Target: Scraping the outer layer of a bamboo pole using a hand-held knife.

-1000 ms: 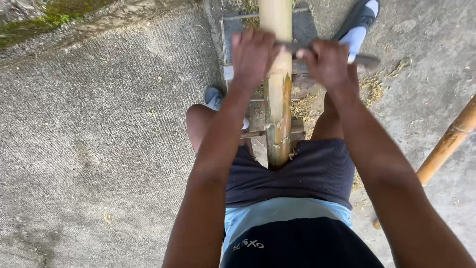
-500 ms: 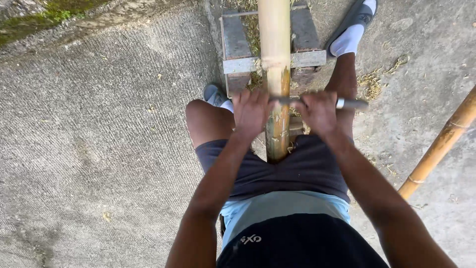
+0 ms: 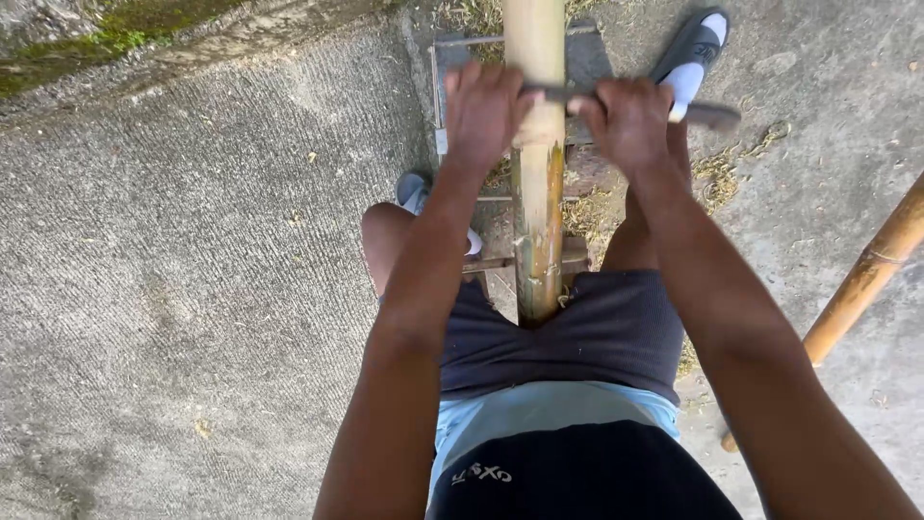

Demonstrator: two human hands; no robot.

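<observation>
Bamboo-scraping hands [image 3: 558, 111] farther up now

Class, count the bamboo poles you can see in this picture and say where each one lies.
2. One bamboo pole runs up the middle between the person's legs, with both hands on a blade across it. A second pole slants along the right edge, over the concrete. More may lie outside the view.

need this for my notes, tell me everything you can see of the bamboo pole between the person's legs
The bamboo pole is thick, round and pale tan, with greenish-yellow skin left on its near part and a node ring near the knees. It runs straight away from the person, lying over a low frame on the concrete, its near end between the thighs. A dark blade lies across it, gripped by the left hand and right hand on either side. Its far end is out of view.
</observation>
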